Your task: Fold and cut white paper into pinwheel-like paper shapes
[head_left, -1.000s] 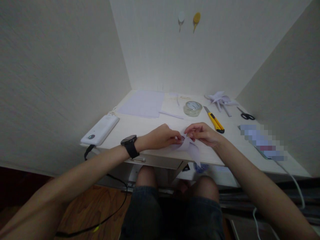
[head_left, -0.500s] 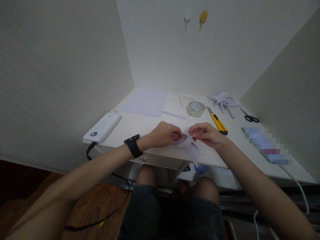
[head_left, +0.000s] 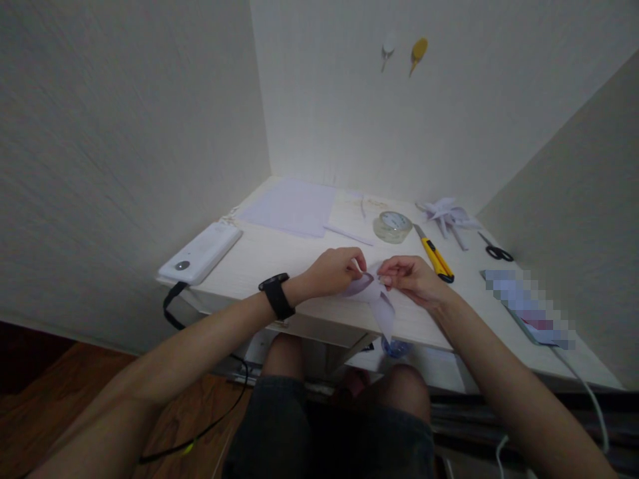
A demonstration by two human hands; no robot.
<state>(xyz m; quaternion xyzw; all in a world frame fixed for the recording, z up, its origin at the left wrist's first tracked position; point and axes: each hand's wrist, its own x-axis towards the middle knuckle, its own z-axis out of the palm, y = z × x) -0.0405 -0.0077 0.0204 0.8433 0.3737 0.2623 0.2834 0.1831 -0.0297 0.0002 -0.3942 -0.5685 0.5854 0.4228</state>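
A white paper pinwheel (head_left: 382,311) with curved, pointed blades lies at the desk's front edge, one blade hanging over it. My left hand (head_left: 335,269), with a black watch on the wrist, pinches the pinwheel's left blade near the centre. From the other side my right hand (head_left: 410,278) has thumb and fingertips closed on the paper at the middle. Whether a small part sits between those fingertips is hidden. Just beyond the right hand rests a yellow utility knife (head_left: 437,259), and behind both hands a roll of clear tape (head_left: 393,227).
White paper sheets (head_left: 292,207) and a rolled paper stick (head_left: 348,234) lie toward the back. Another paper pinwheel (head_left: 448,216) and black scissors (head_left: 496,252) are at the right, near a blurred-out device (head_left: 526,309) with a cable. A white power bank (head_left: 202,254) sits at the left edge.
The camera view has shifted slightly. Both hands stay at the pinwheel's centre, their fingertips moving only a little.
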